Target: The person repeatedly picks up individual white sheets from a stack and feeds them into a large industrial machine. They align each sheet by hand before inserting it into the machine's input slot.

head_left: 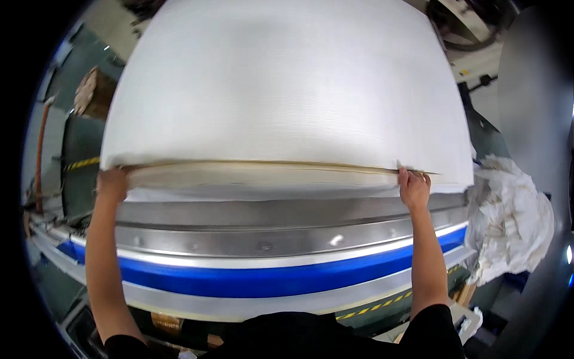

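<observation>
A large white sheet [287,84], cloth-like or paper-like, spreads away from me over the machine. Along its near side runs a thin brownish line, with a cream strip [263,175] just below it. My left hand [113,182] is closed on the sheet's near left edge; its fingers are partly smeared by motion. Toward the right end of the line, my right hand [414,186] pinches the same edge between thumb and fingers. Both forearms reach forward, wide apart. What lies under the sheet is hidden.
A grey metal ledge [263,239] and a blue band [239,282] cross in front of me. Crumpled white material [511,218] hangs in a heap at the right. A dark wheel [472,24] stands at the far right. Yellow-black tape [82,163] marks the left floor.
</observation>
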The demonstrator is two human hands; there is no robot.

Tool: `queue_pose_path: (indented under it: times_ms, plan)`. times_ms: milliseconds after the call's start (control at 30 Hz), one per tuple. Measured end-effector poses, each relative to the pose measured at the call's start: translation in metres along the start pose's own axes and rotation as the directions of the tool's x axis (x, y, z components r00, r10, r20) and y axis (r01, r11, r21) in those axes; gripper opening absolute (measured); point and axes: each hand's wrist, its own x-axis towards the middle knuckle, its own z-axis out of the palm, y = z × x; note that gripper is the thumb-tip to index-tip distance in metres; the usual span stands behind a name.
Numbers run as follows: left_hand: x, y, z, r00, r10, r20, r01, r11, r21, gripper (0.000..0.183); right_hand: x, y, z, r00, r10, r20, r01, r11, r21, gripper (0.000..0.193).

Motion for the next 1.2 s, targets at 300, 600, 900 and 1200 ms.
queue_pose_path:
  times_ms: [300,600,900,1200]
  plan:
    - [0.023,-0.005,0.035,0.951,-0.253,-0.175,0.215,0.954,-0.208,0.018,0.02,0.226,-0.008,0.894,0.339,0.294,-0.249,0.92,-0.302,0.064]
    - [0.029,-0.06,0.118,0.935,-0.201,-0.294,0.159,0.974,-0.161,0.021,0.022,0.346,-0.01,0.858,0.324,0.398,-0.164,0.908,-0.386,0.03]
    - [-0.009,-0.033,0.043,0.97,-0.106,-0.221,0.087,0.992,-0.093,0.029,0.022,0.338,-0.035,0.867,0.306,0.393,-0.048,0.836,-0.546,0.031]
    - [-0.089,-0.056,-0.047,0.954,-0.185,-0.237,0.164,0.981,-0.106,0.031,-0.005,0.413,-0.128,0.932,0.182,0.314,-0.024,0.895,-0.446,0.035]
